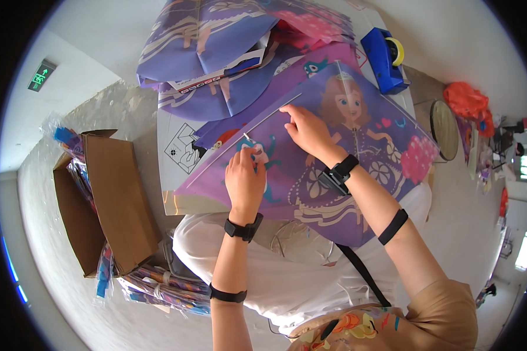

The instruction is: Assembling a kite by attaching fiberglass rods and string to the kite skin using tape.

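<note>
A purple and pink kite (357, 158), printed with a princess figure, lies across the table's near part and over my lap. A thin pale rod (222, 157) runs along its left slanted edge, with a small white piece (246, 136) standing near its middle. My left hand (245, 181) rests on the kite just below that piece, fingers bent together at the sheet; the fingertips are partly hidden. My right hand (308, 133) is over the kite's upper part, index finger stretched toward the rod and the thumb side apart, with nothing visible in it.
More printed kite sheets (216, 35) lie piled at the table's far side. A blue tape dispenser (385, 61) stands at the far right. On the left floor, an opened cardboard box (126, 205) holds wrapped packs, with bundled packs (164, 286) beside it. A round stool (444, 130) is on the right.
</note>
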The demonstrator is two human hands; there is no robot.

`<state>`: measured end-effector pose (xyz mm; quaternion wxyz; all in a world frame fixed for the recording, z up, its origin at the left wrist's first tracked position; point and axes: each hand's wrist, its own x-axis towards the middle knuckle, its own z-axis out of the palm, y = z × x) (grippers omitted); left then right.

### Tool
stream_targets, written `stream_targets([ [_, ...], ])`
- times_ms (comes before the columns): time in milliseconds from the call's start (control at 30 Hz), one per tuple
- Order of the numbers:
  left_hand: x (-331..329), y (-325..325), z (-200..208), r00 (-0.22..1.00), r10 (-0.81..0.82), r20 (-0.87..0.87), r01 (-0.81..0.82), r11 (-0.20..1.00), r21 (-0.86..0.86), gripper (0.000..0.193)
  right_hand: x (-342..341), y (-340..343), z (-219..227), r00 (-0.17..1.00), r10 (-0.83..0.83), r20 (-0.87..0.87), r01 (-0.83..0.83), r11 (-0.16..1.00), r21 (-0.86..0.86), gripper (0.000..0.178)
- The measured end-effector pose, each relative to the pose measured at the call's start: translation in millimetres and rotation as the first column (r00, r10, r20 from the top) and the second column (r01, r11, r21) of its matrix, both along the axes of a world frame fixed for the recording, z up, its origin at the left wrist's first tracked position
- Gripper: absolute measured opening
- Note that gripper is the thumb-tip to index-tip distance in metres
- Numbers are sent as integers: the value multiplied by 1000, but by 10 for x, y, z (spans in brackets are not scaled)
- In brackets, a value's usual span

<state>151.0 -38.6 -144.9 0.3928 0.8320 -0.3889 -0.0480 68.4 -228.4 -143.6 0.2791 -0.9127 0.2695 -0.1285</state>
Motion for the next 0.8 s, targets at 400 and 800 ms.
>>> stream_targets([
  [400, -6, 2, -26, 1000, 8, 8, -8, 1000, 0, 21, 9, -9, -20, 999, 3, -46, -4, 1000, -4, 39],
  [800, -395, -112, 793, 963, -256, -81, 259, 965, 36, 23, -302, -133, 273, 998, 11, 59, -24, 976, 218, 39],
])
